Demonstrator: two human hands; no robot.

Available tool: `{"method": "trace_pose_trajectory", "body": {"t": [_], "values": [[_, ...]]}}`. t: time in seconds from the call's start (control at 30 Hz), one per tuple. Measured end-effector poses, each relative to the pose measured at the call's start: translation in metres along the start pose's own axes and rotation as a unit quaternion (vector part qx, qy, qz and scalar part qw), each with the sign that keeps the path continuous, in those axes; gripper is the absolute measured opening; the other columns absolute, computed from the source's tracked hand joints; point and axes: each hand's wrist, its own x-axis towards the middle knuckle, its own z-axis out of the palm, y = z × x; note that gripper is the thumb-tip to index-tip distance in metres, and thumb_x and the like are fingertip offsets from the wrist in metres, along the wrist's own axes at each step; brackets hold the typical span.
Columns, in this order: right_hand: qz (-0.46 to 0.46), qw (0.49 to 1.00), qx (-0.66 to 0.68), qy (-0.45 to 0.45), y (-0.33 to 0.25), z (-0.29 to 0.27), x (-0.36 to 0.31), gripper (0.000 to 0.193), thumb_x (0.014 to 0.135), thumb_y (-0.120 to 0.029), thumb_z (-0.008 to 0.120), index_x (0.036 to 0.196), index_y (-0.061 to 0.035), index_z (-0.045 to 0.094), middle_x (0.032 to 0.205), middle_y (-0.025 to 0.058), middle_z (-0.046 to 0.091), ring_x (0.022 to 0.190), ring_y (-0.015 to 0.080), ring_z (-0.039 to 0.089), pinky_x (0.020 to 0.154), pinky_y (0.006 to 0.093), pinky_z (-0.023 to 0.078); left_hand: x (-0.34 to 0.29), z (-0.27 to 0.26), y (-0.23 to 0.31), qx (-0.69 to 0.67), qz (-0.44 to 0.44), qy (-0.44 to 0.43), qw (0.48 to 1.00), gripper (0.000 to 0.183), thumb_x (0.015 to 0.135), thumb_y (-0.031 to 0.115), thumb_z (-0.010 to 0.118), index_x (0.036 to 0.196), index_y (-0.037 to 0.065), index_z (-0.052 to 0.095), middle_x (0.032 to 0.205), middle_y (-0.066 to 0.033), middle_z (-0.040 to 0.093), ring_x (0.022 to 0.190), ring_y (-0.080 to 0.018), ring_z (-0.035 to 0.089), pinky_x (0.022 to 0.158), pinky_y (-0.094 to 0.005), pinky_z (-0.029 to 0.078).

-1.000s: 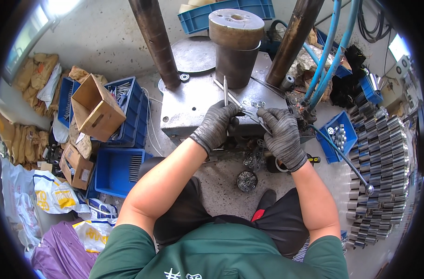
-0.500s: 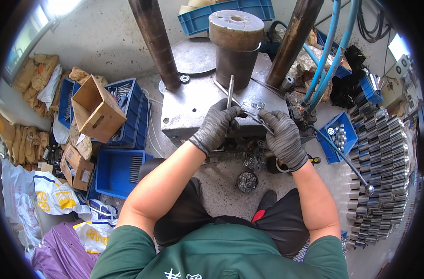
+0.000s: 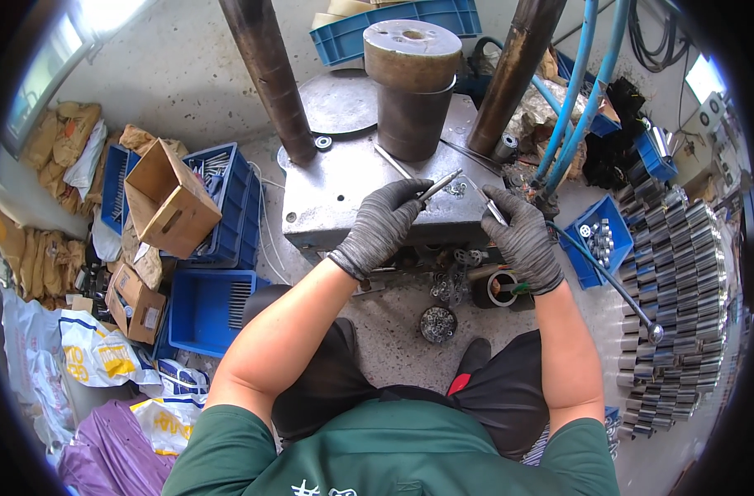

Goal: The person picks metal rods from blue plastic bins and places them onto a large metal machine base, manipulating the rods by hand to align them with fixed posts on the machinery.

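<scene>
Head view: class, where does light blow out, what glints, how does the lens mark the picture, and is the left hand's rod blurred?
Head view: the bright upper-left window washes out; head view: stacked shiny steel cylinders glint; head view: fisheye black shading rounds the corners; head view: the slim silver metal rod in the grey-gloved left hand looks fairly crisp.

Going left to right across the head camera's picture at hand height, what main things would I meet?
Brown sacks, box, left hand, rod, right hand, blue parts bin, metal cylinders.
</scene>
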Motion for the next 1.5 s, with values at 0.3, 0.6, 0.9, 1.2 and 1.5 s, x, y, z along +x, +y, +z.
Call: {"method": "trace_pose_trajectory", "body": {"t": [0.3,0.6,0.9,1.2,1.5], "values": [[0.057,0.985,-0.016,-0.160,-0.010,-0.029,0.003,0.048,0.084,-0.006,0.073,0.131,0.0009,0.067,0.103,0.0110,0.075,0.093,0.0147,0.067,0.088,0.0325,0.055,-0.010,-0.009,0.030,0.170,0.063,-0.023,0.983,0.033,0.095,0.001,0.065,0.127,0.004,0.071,0.111,-0.0058,0.072,0.099,-0.0109,0.063,0.093,-0.0282,0.051],[0.083,0.951,0.088,-0.283,-0.021,-0.018,-0.003,0.048,0.084,-0.002,0.073,0.132,-0.0004,0.067,0.100,0.0099,0.074,0.084,0.0134,0.067,0.075,0.0327,0.059,-0.015,-0.006,0.034,-0.108,-0.134,-0.146,0.974,0.037,0.103,0.026,0.065,0.132,0.003,0.066,0.086,0.0009,0.066,0.068,-0.0030,0.054,0.060,-0.0199,0.045],[0.063,0.947,0.084,-0.303,-0.017,-0.017,-0.003,0.048,0.086,0.000,0.070,0.134,-0.0026,0.067,0.095,0.0058,0.072,0.077,0.0090,0.062,0.068,0.0290,0.058,-0.013,-0.011,0.022,-0.173,-0.149,-0.162,0.960,0.042,0.101,0.028,0.068,0.128,-0.004,0.065,0.088,-0.0064,0.071,0.062,-0.0075,0.060,0.058,-0.0220,0.050],[0.009,0.962,0.072,-0.262,-0.010,-0.010,-0.005,0.050,0.085,-0.005,0.074,0.134,-0.0030,0.067,0.099,0.0066,0.074,0.086,0.0119,0.065,0.079,0.0321,0.058,-0.011,-0.011,0.019,-0.301,-0.182,-0.179,0.919,0.042,0.098,0.020,0.068,0.131,-0.006,0.060,0.091,-0.0117,0.073,0.059,-0.0116,0.067,0.052,-0.0215,0.055],[0.188,0.866,0.327,-0.328,-0.006,0.007,-0.010,0.060,0.083,-0.006,0.075,0.140,-0.0003,0.059,0.112,0.0079,0.070,0.099,0.0142,0.062,0.092,0.0312,0.052,-0.007,-0.022,0.018,-0.310,-0.203,-0.142,0.918,0.040,0.098,0.024,0.070,0.129,0.000,0.063,0.084,-0.0086,0.070,0.057,-0.0110,0.066,0.047,-0.0213,0.052]]}}
